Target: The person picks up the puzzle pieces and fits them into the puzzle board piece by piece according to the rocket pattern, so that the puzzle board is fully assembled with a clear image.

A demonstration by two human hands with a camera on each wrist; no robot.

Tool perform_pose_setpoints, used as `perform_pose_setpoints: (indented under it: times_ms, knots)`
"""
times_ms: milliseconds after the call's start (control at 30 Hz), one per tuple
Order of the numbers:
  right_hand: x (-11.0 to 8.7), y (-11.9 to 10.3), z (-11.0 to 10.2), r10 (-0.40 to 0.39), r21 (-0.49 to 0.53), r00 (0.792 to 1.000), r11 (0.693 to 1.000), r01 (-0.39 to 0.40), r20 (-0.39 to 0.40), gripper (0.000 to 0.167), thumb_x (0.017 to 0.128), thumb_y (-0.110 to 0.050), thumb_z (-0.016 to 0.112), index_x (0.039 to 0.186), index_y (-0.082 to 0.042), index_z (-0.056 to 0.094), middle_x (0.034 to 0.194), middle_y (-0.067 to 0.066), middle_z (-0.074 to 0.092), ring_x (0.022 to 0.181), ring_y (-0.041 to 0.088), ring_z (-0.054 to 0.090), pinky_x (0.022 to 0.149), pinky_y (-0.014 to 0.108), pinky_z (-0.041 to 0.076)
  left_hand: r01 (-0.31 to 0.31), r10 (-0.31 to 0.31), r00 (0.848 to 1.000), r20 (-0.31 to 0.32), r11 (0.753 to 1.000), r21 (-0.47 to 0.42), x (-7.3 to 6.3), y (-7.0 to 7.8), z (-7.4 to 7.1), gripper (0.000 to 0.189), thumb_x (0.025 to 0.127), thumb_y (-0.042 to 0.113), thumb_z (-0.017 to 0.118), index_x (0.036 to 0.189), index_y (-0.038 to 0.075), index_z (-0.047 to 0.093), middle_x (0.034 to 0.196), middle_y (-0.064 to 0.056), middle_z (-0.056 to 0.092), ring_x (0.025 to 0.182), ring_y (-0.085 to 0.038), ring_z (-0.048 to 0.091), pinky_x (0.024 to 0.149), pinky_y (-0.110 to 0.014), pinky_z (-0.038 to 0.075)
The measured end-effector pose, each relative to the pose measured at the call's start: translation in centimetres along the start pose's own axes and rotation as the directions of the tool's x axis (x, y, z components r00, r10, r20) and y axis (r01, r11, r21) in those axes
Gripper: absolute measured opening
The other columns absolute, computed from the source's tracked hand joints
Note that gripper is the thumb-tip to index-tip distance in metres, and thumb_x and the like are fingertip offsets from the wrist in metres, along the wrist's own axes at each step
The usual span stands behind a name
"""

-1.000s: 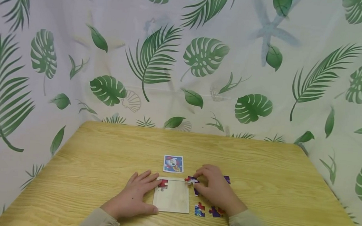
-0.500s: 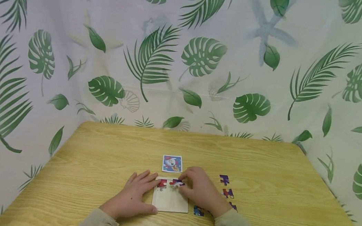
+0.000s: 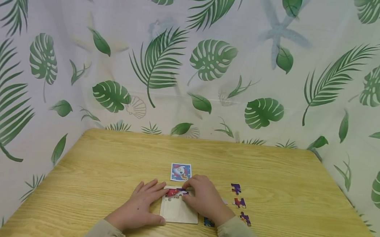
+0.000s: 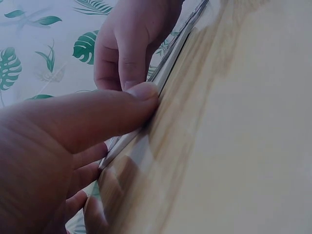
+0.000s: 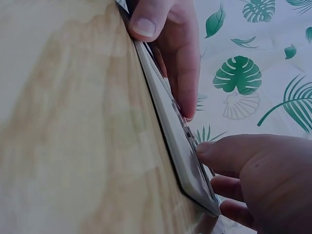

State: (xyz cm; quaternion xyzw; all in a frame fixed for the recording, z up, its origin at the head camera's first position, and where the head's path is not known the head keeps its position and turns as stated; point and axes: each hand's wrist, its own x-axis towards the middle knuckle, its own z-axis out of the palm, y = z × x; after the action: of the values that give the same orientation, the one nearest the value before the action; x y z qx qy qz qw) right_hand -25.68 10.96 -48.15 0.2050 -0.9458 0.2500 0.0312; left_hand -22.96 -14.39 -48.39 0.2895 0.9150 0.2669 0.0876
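A square, pale puzzle tray lies on the table. In its top left corner sits a red puzzle piece. My left hand rests along the tray's left side with fingers spread, the thumb at the lower left corner and the index fingertip by the red piece. With thumb and fingers my right hand pinches a purple, white and red puzzle piece at the tray's top row, right beside the red one. From the right wrist view, the tray shows edge-on between both hands.
Beyond the tray lies a square picture card with a rocket-like drawing. Loose puzzle pieces stand in a column to the right, and a blue piece lies partly under the right forearm. A leaf-patterned curtain borders the table's far edge.
My right hand has carried the puzzle piece left from outside the tray's right edge into the top row, up against the red piece. The left hand has stayed in place.
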Motion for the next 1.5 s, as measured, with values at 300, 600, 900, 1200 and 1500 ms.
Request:
perform_pose_setpoints:
  times_ms: [300,600,900,1200,1500]
  knots:
    - [0.2,-0.3,-0.2,-0.008,-0.046,1.000,0.999,0.009,0.022,0.016,0.087,-0.033,0.078,0.099,-0.024,0.073,0.106,-0.004,0.062,0.107,0.022,0.057,0.099,0.048,0.048,-0.037,0.038,0.999,-0.015,0.999,0.014,-0.1,0.0,-0.2,0.082,0.082,0.058,0.074,0.154,0.034,0.045,0.162,-0.007,0.033,0.152,-0.037,0.015,0.116,-0.069,0.001]
    - [0.2,-0.2,-0.5,0.007,-0.037,1.000,0.999,-0.006,0.023,0.017,0.088,-0.035,0.079,0.100,-0.025,0.073,0.108,-0.004,0.061,0.110,0.023,0.056,0.102,0.048,0.047,-0.046,0.046,0.999,-0.004,0.996,0.075,0.5,0.6,-0.2,0.078,0.080,0.043,0.071,0.153,0.033,0.047,0.161,-0.008,0.032,0.151,-0.037,0.014,0.116,-0.068,0.001]
    - [0.4,-0.2,-0.1,-0.025,0.012,1.000,1.000,0.025,0.014,0.016,0.089,-0.035,0.078,0.102,-0.027,0.073,0.114,-0.003,0.061,0.112,0.024,0.055,0.102,0.050,0.046,-0.031,0.032,0.999,-0.005,0.995,0.098,0.2,0.4,-0.6,0.079,0.080,0.044,0.070,0.154,0.034,0.045,0.161,-0.007,0.031,0.151,-0.036,0.014,0.117,-0.067,0.001]
    - [-0.3,-0.3,-0.3,-0.023,0.051,0.999,0.998,0.022,0.030,0.024,0.088,-0.033,0.078,0.110,-0.025,0.074,0.117,-0.003,0.062,0.117,0.024,0.055,0.105,0.051,0.044,-0.022,0.022,1.000,0.000,0.996,0.086,-0.3,0.6,0.0,0.080,0.080,0.043,0.070,0.155,0.030,0.045,0.160,-0.008,0.032,0.150,-0.037,0.016,0.116,-0.069,0.003]
    - [-2.7,4.5,-5.0,-0.001,0.085,0.998,0.996,0.006,-0.060,0.034,0.089,-0.022,0.079,0.122,-0.015,0.071,0.131,0.003,0.058,0.126,0.031,0.051,0.105,0.053,0.044,-0.025,0.026,1.000,-0.014,0.996,0.082,0.4,1.0,0.6,0.082,0.077,0.040,0.071,0.154,0.031,0.045,0.160,-0.006,0.032,0.151,-0.035,0.016,0.118,-0.065,0.001]
